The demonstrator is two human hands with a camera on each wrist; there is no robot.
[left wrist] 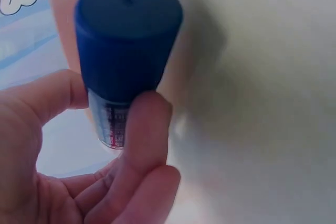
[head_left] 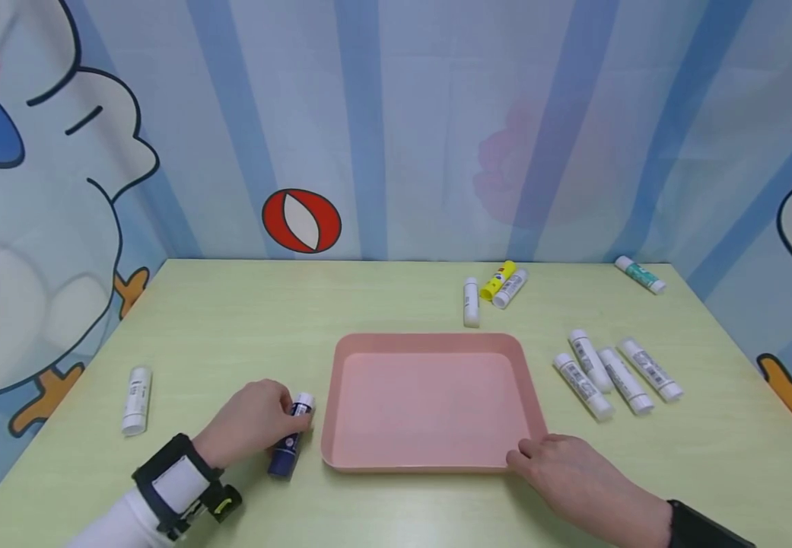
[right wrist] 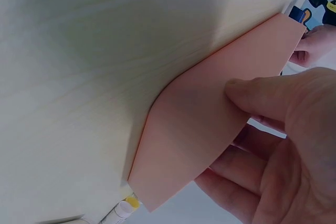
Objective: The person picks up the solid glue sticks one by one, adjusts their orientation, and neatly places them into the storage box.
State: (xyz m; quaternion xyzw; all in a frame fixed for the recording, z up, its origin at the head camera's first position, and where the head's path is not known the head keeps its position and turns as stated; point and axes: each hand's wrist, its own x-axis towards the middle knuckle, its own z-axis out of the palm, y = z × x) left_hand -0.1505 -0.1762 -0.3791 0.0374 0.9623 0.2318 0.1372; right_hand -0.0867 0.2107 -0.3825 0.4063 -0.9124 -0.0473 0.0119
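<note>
Left of the pink tray [head_left: 437,403], my left hand [head_left: 252,418] pinches a glue stick [head_left: 284,459] with a dark blue cap and a white end. Seen from the left wrist, the dark blue cap [left wrist: 126,40] points toward the camera, with thumb and fingers on either side of the labelled barrel below it. My right hand [head_left: 574,472] grips the tray's near right corner. In the right wrist view the thumb [right wrist: 247,95] lies on the outer wall of the tray [right wrist: 194,114], and the other fingers reach over its rim to the inside. The tray holds nothing.
A white glue stick [head_left: 137,401] stands at the far left. Several white glue sticks [head_left: 621,377] lie right of the tray. Behind it are two white ones and a yellow one [head_left: 497,280]; a green-labelled tube [head_left: 640,275] lies at the back right corner. A patterned curtain [head_left: 423,129] borders the table.
</note>
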